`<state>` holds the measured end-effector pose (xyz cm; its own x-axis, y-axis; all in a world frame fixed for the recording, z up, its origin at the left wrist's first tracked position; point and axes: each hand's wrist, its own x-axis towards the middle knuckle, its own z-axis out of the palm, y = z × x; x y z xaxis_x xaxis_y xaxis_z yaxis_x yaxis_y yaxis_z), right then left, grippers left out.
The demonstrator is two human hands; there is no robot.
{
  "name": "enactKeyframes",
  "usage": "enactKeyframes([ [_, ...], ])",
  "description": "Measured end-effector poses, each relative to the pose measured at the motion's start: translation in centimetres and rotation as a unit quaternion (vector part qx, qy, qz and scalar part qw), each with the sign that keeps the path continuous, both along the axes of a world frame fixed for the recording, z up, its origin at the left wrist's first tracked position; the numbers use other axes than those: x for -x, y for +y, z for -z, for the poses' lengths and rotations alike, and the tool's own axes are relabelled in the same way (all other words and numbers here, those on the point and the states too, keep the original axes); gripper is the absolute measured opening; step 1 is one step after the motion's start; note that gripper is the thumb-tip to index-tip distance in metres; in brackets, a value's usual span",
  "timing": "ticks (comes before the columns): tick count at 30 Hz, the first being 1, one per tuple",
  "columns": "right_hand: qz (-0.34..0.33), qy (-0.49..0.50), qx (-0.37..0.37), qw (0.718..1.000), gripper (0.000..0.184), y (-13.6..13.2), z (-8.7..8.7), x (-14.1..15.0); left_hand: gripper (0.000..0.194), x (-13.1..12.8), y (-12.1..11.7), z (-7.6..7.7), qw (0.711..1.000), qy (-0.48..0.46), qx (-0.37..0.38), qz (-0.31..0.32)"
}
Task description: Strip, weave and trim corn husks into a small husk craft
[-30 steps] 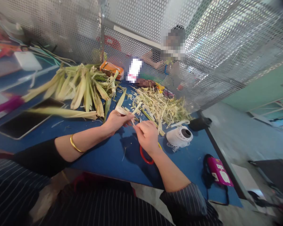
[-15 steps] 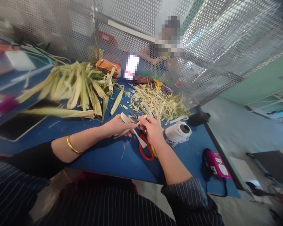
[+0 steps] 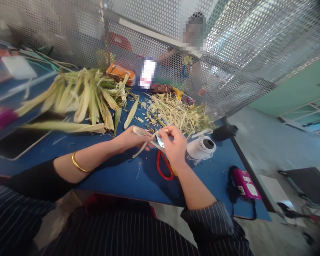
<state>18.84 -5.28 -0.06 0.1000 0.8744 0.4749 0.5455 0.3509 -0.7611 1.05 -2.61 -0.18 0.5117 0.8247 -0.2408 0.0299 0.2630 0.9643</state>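
Observation:
My left hand (image 3: 130, 139), closed, holds pale corn husk strips (image 3: 139, 150) between thumb and fingers. One strip hangs down below the palm, and another broader piece shows above the thumb. Just to the right, my right hand (image 3: 174, 146) is closed in a pinch on the end of a strip that runs across from the left hand. Scissors (image 3: 164, 169) with a red handle lie on the table beneath, their blades partly hidden by my right hand. A white spool of thread (image 3: 201, 148) stands right of that hand.
Whole corn husks (image 3: 86, 94) are heaped at the left; shredded husk (image 3: 182, 113) is piled behind my hands. A black tablet-like object (image 3: 13, 142), an orange packet (image 3: 120, 74) and a magenta box (image 3: 246, 183) also lie around. A perforated metal screen (image 3: 149, 39) stands behind, with a person beyond.
My right hand has shifted slightly and turned, drawing the strip out flatter between both hands. More of the scissors' blades shows. The strip end hanging below my left hand has swung down.

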Motion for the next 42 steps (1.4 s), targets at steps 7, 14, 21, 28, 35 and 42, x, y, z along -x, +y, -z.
enactKeyframes([
  [7, -0.056, -0.296, -0.234, 0.925, 0.01, -1.6, 0.3, 1.2, 0.019, -0.8, -0.6, 0.6, 0.99, -0.043, -0.019, -0.132],
  [14, -0.041, -0.317, -0.192, 0.928, 0.01, -1.8, 1.1, 1.7, 0.024, -1.2, -1.2, 0.2, 0.988, -0.091, 0.018, -0.126],
  [21, -0.04, -0.359, -0.193, 0.912, 0.01, -1.7, 0.8, 1.6, 0.026, -0.9, -0.9, -0.2, 0.985, -0.115, 0.063, -0.111],
  [28, -0.003, -0.322, -0.214, 0.922, 0.009, -1.8, 0.5, 1.5, 0.021, -0.9, -1.0, -0.2, 0.984, -0.11, 0.062, -0.122],
  [35, 0.046, -0.24, -0.21, 0.947, 0.011, -1.3, 0.7, 1.0, 0.014, -1.2, -1.2, 0.1, 0.992, -0.087, 0.01, -0.089],
  [42, -0.026, -0.344, -0.198, 0.917, 0.012, -1.3, 0.8, 1.3, 0.022, -1.1, -1.1, 0.3, 0.985, -0.114, 0.071, -0.112],
])
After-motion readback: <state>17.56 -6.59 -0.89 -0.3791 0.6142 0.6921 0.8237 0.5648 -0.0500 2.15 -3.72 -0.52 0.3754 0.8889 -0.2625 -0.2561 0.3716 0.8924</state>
